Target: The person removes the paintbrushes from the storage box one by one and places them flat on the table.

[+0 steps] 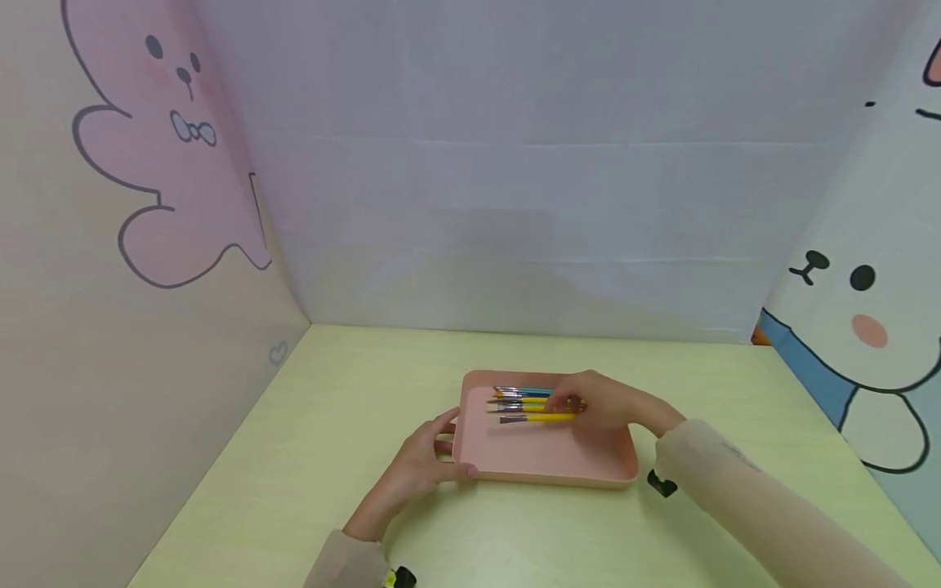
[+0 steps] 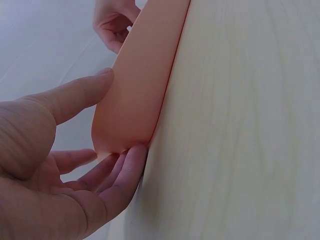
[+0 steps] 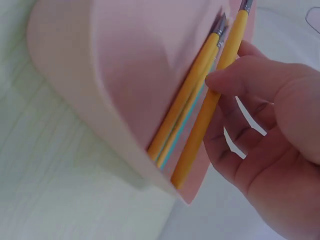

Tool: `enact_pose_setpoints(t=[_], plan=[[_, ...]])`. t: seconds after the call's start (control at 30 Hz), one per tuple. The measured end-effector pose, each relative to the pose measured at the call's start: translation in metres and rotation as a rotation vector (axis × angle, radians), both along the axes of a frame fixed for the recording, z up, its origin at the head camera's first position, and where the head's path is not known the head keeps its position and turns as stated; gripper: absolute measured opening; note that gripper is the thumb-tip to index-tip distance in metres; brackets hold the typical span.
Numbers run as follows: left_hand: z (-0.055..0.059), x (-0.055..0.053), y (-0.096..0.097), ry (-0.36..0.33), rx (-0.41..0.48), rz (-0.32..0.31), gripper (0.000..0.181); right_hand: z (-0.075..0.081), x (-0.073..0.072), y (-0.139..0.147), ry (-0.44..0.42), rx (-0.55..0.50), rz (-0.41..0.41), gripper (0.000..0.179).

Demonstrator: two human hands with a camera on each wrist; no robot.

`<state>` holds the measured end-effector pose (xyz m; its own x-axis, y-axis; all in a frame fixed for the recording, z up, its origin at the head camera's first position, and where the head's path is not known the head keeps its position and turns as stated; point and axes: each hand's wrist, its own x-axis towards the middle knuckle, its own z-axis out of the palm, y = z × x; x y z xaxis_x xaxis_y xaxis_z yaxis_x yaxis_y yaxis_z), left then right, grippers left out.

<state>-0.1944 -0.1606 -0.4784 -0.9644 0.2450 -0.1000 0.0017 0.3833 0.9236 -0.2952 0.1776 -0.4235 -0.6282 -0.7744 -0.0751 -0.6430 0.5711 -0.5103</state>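
Note:
A shallow pink tray [image 1: 529,453] sits on the table with several paintbrushes [image 1: 518,400] lying side by side inside it. My left hand [image 1: 417,461] grips its near left corner, thumb on the front wall and fingers against the left end, as the left wrist view shows on the tray wall [image 2: 137,80]. Over the tray's right part, my right hand [image 1: 599,400] pinches a yellow-handled paintbrush [image 3: 192,145] between thumb and fingers. Beside that one in the right wrist view lie other yellow brushes [image 3: 187,87] and a turquoise handle [image 3: 179,132].
The pale wood-look table [image 1: 353,384] runs back to a white sheet [image 1: 515,204]. Cartoon-printed panels stand at the left [image 1: 169,163] and the right [image 1: 867,343]. A small black piece [image 1: 662,483] shows below the right sleeve [image 1: 728,474].

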Motion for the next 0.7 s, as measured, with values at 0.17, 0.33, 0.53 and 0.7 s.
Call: enact_pose_setpoints(t=[0.17,0.33,0.53,0.7], plan=[[-0.001,0.000,0.000,-0.002,0.004,0.004,0.102,0.008,0.001,0.017,-0.044,-0.077,0.015,0.044],[0.000,0.000,0.000,0.002,-0.012,0.006,0.101,0.019,0.004,0.034,-0.059,-0.086,-0.019,0.045],[0.000,0.000,0.000,-0.002,-0.010,0.004,0.102,0.026,0.006,0.062,-0.045,-0.077,-0.053,0.042],[0.000,0.000,0.001,-0.006,-0.005,0.003,0.102,0.031,0.009,0.087,-0.040,-0.079,-0.100,0.041]])
